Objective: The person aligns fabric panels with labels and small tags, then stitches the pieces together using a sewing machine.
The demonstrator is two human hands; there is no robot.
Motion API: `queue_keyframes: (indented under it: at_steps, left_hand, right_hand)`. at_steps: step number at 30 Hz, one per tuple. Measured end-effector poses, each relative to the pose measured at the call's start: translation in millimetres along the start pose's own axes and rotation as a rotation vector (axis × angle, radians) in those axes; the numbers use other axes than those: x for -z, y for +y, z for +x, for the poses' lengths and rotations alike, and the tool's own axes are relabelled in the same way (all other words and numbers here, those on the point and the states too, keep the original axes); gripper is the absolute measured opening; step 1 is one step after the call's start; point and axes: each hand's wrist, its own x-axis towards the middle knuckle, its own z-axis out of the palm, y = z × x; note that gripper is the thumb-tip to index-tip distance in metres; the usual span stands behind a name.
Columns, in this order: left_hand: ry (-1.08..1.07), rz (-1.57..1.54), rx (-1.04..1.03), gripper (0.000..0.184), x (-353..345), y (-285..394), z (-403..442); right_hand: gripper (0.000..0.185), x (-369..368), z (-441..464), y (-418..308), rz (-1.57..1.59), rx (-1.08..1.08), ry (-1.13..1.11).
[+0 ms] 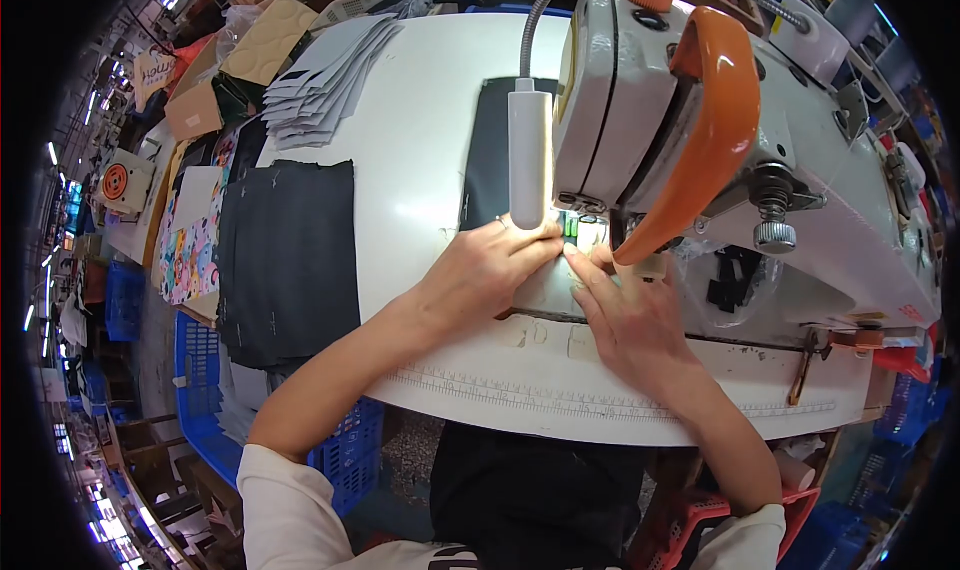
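On the bed of a sewing machine, my left hand has its fingers pressed together at the near end of a black fabric panel. My right hand is bent in beside the needle area, its fingertips close to those of the left. Whatever lies under the right fingers is hidden by the hand. Between the hands and the machine head, a small bright green piece shows under the light. A white lamp hangs just above my left fingers and covers part of the panel.
A stack of black fabric panels lies to the left, with grey sheets behind it. A printed ruler runs along the table's front edge. A clear plastic bag with black pieces is at the right. A blue crate stands below.
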Motion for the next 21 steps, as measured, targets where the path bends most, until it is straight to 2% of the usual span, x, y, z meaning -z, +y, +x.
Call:
queue_keyframes:
  at_steps: [7,21]
  left_hand:
    - [0.023,0.047,0.021,0.03,-4.2,-14.5,12.3]
    - [0.09,0.027,0.007,0.028,-7.2,-10.7,12.8]
  right_hand:
    - [0.042,-2.3,-3.9,2.1,0.011,-0.023,-0.024]
    - [0.041,-1.0,-2.7,1.0,0.039,-0.016,-0.015]
